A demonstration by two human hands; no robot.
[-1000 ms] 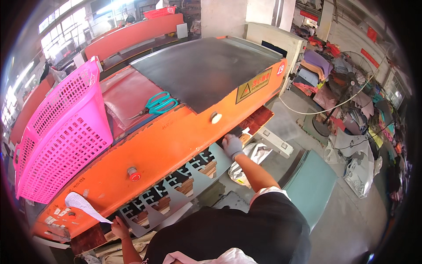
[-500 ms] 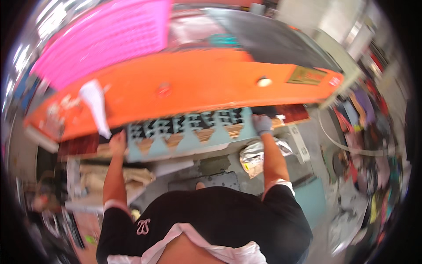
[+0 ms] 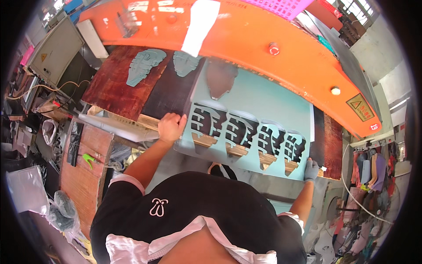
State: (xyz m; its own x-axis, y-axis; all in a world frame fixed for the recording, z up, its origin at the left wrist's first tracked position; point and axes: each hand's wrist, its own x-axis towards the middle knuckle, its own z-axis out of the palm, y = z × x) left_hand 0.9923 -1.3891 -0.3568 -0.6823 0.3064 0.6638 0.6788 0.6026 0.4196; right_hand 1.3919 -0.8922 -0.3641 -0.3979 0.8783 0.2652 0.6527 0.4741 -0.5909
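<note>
A pale green sheet (image 3: 263, 99) lies on the dark board under the orange beam. Several toothed cut-outs run along its near edge, showing the black board and wood below. My bare left hand (image 3: 171, 126) is closed on its near left edge. At the near right corner, my right hand (image 3: 311, 170), in a grey glove, pinches the sheet. A brownish shape (image 3: 221, 78) with a pointed near end shows within the sheet's far left part; I cannot tell whether it is a hole or a tool. Two cut green pieces (image 3: 145, 66) (image 3: 185, 64) lie left of the sheet.
The orange machine beam (image 3: 246, 39), with a red button (image 3: 273, 49) and a pale one (image 3: 336, 90), spans the board (image 3: 123, 86). A white strip (image 3: 200, 26) hangs over it. To the left stands a wooden table (image 3: 81, 176) with a green-handled tool (image 3: 89, 160). Coloured pieces hang at right.
The view has turned and steadied, so more of the sheet, the board and the two cut pieces shows. Both hands stay at the sheet's near corners.
</note>
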